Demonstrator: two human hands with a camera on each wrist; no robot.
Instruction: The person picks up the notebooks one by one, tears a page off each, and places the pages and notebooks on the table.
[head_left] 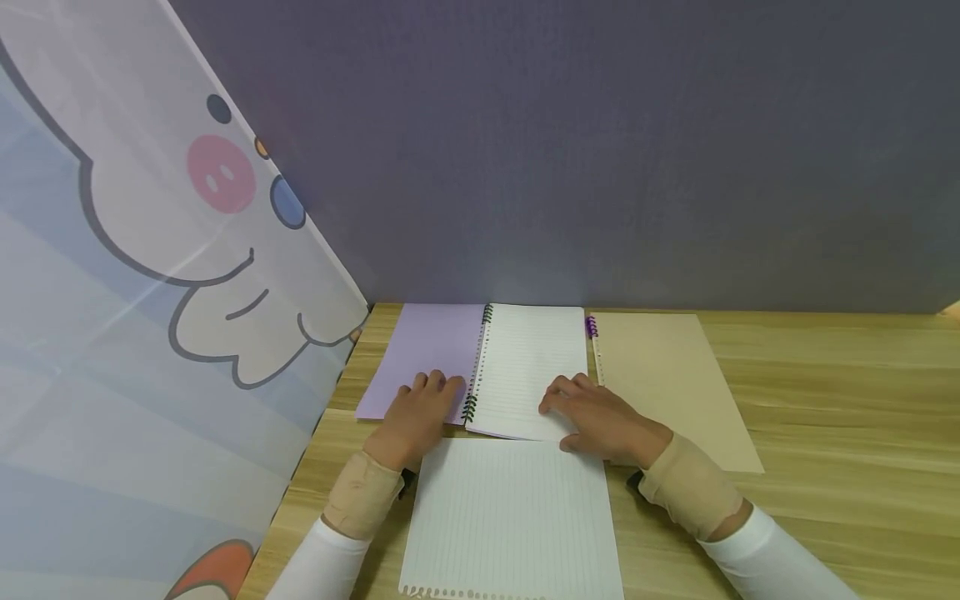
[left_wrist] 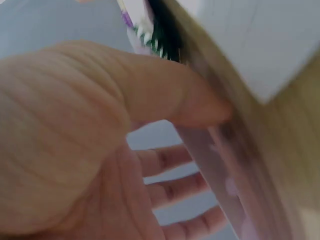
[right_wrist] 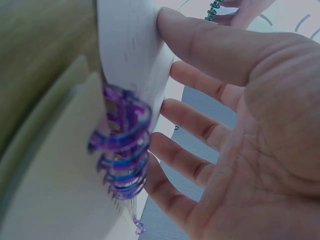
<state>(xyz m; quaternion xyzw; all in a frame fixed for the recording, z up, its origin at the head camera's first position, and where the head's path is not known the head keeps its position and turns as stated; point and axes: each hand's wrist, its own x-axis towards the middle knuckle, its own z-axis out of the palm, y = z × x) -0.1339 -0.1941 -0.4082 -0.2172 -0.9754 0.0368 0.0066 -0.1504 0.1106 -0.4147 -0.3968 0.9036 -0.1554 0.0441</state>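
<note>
A spiral notebook lies spread out, its lilac cover (head_left: 437, 337) to the left and a lined white page (head_left: 528, 350) to the right of the green coil (head_left: 470, 407). On the lower part of the cover rests my left hand (head_left: 420, 412), fingers spread; its thumb (left_wrist: 180, 90) lies along the near edge in the left wrist view. My right hand (head_left: 603, 421) touches the page's right side with its fingertips. In the right wrist view, those fingers (right_wrist: 192, 117) are extended and slightly bent against the paper. A torn-out lined sheet (head_left: 513, 517) lies between my forearms.
A beige notebook (head_left: 671, 375) with a purple coil (right_wrist: 125, 150) lies right of the open one, partly under my right hand. Behind the wooden table (head_left: 847, 433) rises a grey panel (head_left: 600, 167). A cartoon-printed sheet (head_left: 135, 350) borders the left side.
</note>
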